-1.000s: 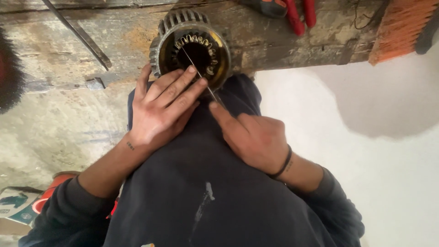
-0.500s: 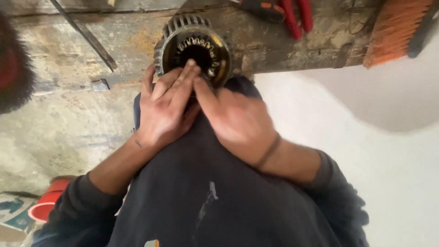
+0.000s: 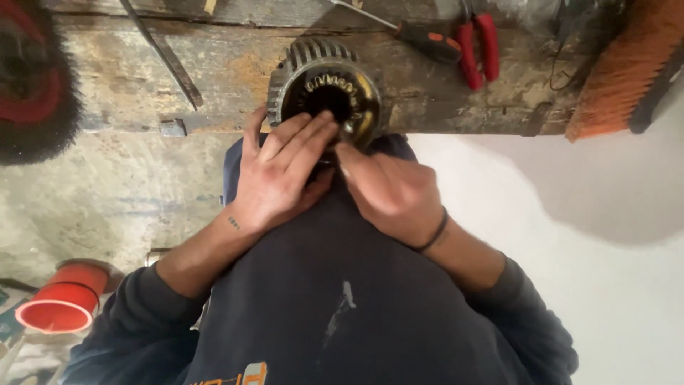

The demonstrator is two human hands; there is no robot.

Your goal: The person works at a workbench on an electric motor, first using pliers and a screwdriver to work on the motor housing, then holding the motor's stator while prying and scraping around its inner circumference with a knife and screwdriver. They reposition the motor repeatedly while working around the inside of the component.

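A worn wooden counter point(image 3: 214, 78) carries red-handled pliers point(image 3: 479, 44) beside an orange-and-black screwdriver point(image 3: 427, 39). An orange-bristled brush point(image 3: 620, 68) lies at its right end. A red plastic cup point(image 3: 60, 303) sits lower left.

Both hands point(image 3: 285, 175) crowd the stator's point(image 3: 324, 89) open bore.

The motor housing point(image 3: 324, 85) is ribbed grey metal with a glossy brassy rim; the worktop point(image 3: 235, 78) is rough, worn wood; the pliers point(image 3: 479, 48) have smooth red plastic handles.
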